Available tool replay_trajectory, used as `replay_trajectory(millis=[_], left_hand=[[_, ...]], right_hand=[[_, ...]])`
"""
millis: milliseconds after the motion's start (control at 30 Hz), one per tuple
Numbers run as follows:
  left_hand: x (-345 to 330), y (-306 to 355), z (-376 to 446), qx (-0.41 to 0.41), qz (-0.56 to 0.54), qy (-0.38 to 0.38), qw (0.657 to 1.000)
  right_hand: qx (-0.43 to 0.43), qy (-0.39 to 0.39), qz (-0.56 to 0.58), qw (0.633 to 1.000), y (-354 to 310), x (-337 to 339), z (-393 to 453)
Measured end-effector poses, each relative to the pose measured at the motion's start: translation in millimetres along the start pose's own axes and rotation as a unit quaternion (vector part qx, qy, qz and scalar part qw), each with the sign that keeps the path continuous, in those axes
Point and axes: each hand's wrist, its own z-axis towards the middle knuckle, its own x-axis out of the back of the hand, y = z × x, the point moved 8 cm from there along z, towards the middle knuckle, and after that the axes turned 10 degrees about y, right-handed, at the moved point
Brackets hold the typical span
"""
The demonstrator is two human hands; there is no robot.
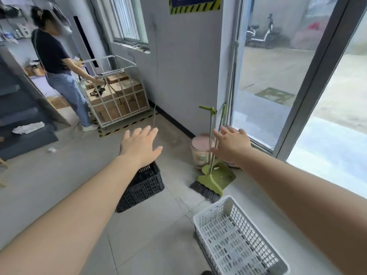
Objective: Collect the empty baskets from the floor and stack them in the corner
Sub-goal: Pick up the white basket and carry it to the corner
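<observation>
A black perforated basket (pixel 143 187) stands on the grey floor near the middle, partly hidden under my left forearm. A white perforated basket (pixel 234 237) sits empty on the floor at the lower right, close to the window ledge. My left hand (pixel 139 144) is stretched out above and beyond the black basket, fingers straight, holding nothing. My right hand (pixel 230 145) reaches forward in the air in front of the green broom handle, fingers spread, also empty. Neither hand touches a basket.
A green broom and dustpan (pixel 213 179) lean in the corner beside a pink bucket (pixel 199 150). A wire cart of cardboard boxes (pixel 119 100) stands by the wall, with a person (pixel 59 70) at it. Dark stairs (pixel 21 120) are at the left, glass panels (pixel 278 76) at the right.
</observation>
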Motion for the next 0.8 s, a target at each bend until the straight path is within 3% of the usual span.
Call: replay_trajectory(millis=[400, 633, 800], left_hand=[[-41.5, 71.4, 184.8, -0.136, 0.032, 0.014, 0.990], [-78.0, 170.1, 244.6, -0.264, 0.007, -0.005, 0.964], [-108.9, 247.3, 270.2, -0.348, -0.024, -0.022, 0.937]], right_hand=[[-0.140, -0.025, 0.049, 0.989, 99.1, -60.8, 88.6], [-0.268, -0.083, 0.043, 0.959, 176.5, -108.0, 56.0], [-0.380, -0.128, 0.045, 0.915, 217.2, -145.7, 2.3]])
